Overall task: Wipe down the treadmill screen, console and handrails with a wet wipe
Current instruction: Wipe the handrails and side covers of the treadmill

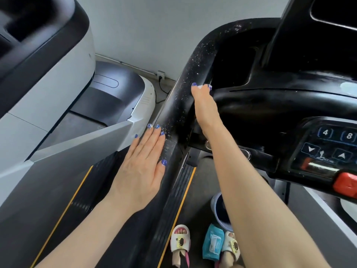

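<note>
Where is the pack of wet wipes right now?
The blue pack of wipes lies on the treadmill belt at the bottom of the view, between the person's two slippered feet.

grey wall (146, 26), wall socket (160, 75), neighbouring white treadmill (58, 74)

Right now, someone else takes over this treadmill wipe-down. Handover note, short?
Left hand: open, flat, fingers straight, lying against the lower left handrail.
Right hand: grip on the wet wipe, pressing it on the handrail's inner side near the bend.
Wipe pack lies on the treadmill deck between the feet; a bucket stands just beyond it.
Done: cannot tell; the handrail shows white specks.
Left: finish this handrail; console with buttons looks dry; screen and other rail not in view.
</note>
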Demonstrator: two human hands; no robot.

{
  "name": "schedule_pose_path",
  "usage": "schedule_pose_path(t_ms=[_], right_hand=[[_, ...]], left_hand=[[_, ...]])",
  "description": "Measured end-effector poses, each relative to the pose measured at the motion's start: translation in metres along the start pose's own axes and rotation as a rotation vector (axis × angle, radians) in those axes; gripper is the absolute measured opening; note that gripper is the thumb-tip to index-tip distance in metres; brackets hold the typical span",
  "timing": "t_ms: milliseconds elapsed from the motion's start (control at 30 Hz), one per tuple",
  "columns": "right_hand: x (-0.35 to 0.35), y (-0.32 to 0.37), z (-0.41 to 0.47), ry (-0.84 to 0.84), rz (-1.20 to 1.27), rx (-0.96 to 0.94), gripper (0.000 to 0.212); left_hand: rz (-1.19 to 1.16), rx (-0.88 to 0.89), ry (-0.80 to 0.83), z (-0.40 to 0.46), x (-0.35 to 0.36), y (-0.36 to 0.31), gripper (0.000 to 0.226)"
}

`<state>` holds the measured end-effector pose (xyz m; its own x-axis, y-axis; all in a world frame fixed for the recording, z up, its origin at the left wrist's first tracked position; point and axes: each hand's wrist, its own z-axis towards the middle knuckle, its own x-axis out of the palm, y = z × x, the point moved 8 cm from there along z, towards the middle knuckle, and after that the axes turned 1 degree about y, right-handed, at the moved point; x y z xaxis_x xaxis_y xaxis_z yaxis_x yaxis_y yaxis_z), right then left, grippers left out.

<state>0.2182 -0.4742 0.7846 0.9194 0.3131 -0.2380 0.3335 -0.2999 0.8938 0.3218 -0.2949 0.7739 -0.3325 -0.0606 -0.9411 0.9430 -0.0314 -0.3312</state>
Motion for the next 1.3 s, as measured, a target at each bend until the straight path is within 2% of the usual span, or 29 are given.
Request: schedule_pose_path(t_ms=[133, 233, 333, 433, 533, 667, 800, 967, 1000, 1100, 1300], right_hand=[[0.015, -0.01, -0.04, 0.081, -0.078, -0.075, 0.016], [0.024, -0.017, -0.065, 0.14, -0.117, -0.145, 0.014], [0.017, -0.018, -0.067, 0.195, -0.096, -0.11, 0.014], [0.01, -0.021, -0.06, 0.301, -0.087, -0.051, 0.035], [0.006, -0.024, -0.055, 0.408, -0.079, -0.039, 0.035], [0.005, -0.024, -0.048, 0.493, -0.099, -0.073, 0.058], [0.005, -0.022, -0.024, 0.428, -0.05, -0.079, 0.079], [-0.011, -0.002, 0.044, 0.277, 0.005, -0.044, 0.081], [-0.015, 0.002, 0.06, 0.234, 0.007, -0.026, 0.079], [-0.03, 0.014, 0.088, 0.099, 0.012, -0.007, 0.054], [-0.038, 0.002, 0.067, -0.107, 0.06, -0.035, 0.037]], left_hand=[[0.016, -0.012, -0.007, 0.0, -0.002, 0.0, 0.059], [0.002, -0.026, -0.01, 0.002, -0.004, -0.001, 0.062], [0.04, -0.03, 0.002, -0.001, -0.006, -0.002, 0.061], [0.093, -0.036, 0.011, -0.004, -0.007, -0.003, 0.058], [0.121, -0.056, 0.008, -0.002, -0.009, -0.002, 0.057], [0.14, -0.036, 0.005, 0.003, -0.013, -0.007, 0.06], [0.094, -0.042, -0.017, 0.028, -0.02, -0.006, 0.061], [0.005, 0.0, 0.007, 0.097, -0.018, 0.005, 0.064], [-0.01, 0.01, 0.004, 0.114, -0.018, 0.008, 0.065], [-0.074, 0.013, -0.021, 0.162, -0.019, 0.016, 0.066], [-0.172, 0.052, -0.048, 0.24, -0.009, 0.019, 0.066]])
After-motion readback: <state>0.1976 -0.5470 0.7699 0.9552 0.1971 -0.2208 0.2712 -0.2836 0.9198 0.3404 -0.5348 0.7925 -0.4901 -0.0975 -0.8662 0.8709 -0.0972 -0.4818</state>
